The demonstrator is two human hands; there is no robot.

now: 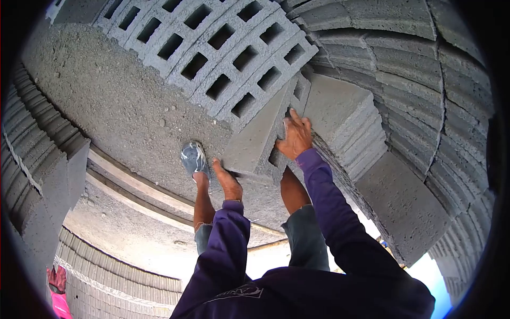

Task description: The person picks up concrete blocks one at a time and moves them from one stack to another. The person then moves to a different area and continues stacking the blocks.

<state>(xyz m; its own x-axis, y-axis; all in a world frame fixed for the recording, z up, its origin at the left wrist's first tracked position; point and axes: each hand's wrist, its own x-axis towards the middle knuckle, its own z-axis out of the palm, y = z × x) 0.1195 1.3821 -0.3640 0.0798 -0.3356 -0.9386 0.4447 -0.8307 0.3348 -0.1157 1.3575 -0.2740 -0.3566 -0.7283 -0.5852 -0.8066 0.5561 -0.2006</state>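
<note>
A grey concrete hollow block [248, 139] is tilted between my two hands, beside a row of similar hollow blocks [212, 58] lying with their holes facing up. My left hand [228, 183] grips its lower corner; the thumb shows while the fingers go out of sight beneath it. My right hand [296, 137] holds the side with the holes, and its fingertips hook at the cavity edges. Just right of that hand stand several stacked blocks [340, 111] with smooth faces.
Tall stacks of blocks [398, 80] rise on the right, and another stack [48, 154] stands at left. Gravelly ground [106, 90] lies around my shoe [194, 158]. Wooden planks [143, 186] run behind my feet. A red glove [56, 279] with pink cloth shows at lower left.
</note>
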